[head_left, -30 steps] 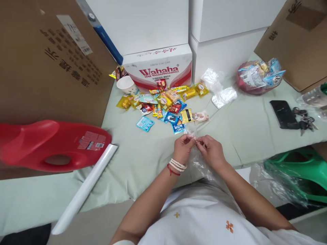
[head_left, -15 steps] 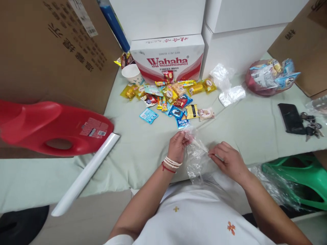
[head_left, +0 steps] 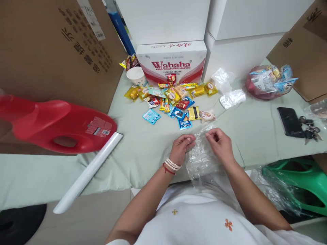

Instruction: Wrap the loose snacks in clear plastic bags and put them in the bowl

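A clear plastic bag hangs between my hands over the table's front edge. My left hand, with white beads and a red cord at the wrist, pinches the bag's upper left side. On the other side, my right hand pinches its upper right edge between thumb and fingers. Just beyond the bag lies a pile of small wrapped snacks: a blue packet, a yellow packet, a pale packet and several more. A flat light-blue packet lies at the pile's left.
A Wahaha carton and a paper cup stand behind the snacks. Folded clear bags and a filled red bowl are at right, beyond a phone and keys. A red jug and white tube lie left.
My right hand has moved up and left, nearer my left hand, and now grips the bag's upper edge. The bag's top is spread wider between both hands. The view has shifted slightly.
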A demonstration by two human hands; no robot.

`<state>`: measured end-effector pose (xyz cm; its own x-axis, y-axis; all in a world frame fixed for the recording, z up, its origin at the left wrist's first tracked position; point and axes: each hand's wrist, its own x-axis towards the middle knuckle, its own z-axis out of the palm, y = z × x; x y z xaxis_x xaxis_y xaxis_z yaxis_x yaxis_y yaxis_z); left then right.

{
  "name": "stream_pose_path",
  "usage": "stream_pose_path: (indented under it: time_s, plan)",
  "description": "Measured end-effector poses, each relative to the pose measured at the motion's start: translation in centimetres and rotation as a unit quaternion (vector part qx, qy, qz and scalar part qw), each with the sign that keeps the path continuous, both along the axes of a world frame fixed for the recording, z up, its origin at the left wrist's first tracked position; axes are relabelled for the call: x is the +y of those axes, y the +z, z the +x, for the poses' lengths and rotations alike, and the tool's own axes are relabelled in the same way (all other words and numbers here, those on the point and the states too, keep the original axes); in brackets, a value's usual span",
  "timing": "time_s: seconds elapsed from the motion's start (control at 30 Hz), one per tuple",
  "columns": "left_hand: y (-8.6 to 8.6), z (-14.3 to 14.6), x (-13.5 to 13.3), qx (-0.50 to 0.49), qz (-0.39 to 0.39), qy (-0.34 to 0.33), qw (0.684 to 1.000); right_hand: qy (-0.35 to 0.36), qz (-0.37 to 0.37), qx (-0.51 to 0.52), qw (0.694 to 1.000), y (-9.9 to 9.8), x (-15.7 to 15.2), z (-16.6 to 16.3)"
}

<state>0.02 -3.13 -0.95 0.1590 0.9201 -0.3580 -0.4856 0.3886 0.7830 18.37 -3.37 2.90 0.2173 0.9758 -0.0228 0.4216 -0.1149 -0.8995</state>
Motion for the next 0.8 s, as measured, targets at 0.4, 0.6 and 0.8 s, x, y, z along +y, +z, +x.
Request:
stream_pose_path:
  time_s: [0.4,0.6,0.8]
  plan:
    - [-1.3,-0.1,-0.3,0.033,0.051,-0.002,0.998,-0.101,-0.03,-0.056,0.993,-1.5,3.1,7.4]
    - [-1.0,-0.1,-0.5,0.024,0.051,0.012,0.998,0.008,-0.086,-0.044,0.995,-2.2,5.3,5.2]
    - [-0.9,0.0,-0.4,0.099,0.112,0.047,0.988,0.026,-0.097,0.202,0.974,-1.0,3.6,3.1]
